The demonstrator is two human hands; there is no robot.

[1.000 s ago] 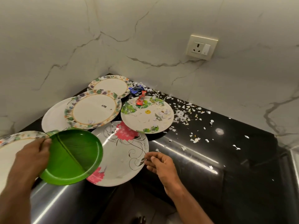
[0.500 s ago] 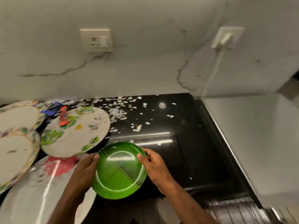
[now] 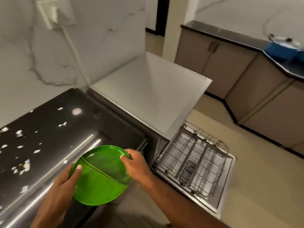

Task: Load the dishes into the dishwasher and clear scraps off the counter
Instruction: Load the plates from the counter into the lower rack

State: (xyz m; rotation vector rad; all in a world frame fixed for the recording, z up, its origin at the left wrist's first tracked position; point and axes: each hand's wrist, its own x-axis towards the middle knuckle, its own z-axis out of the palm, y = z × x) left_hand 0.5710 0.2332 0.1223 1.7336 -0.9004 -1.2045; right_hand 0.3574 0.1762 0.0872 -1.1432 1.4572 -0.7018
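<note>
The green plate [image 3: 100,175] hangs over the black counter [image 3: 49,129] edge, left hand [image 3: 65,183] and right hand [image 3: 136,165] clamped on opposite rims, beside the pulled-out dishwasher rack [image 3: 194,162]. White scraps [image 3: 24,167] dot the counter.

Both hands grip a round green plastic plate [image 3: 102,176] by opposite rims, left hand [image 3: 65,183] and right hand [image 3: 136,165], above the front edge of the glossy black bench [image 3: 49,116]. White paper scraps [image 3: 23,165] lie left of the plate; the pulled-out wire dishwasher rack [image 3: 194,162] stands right of it.
</note>
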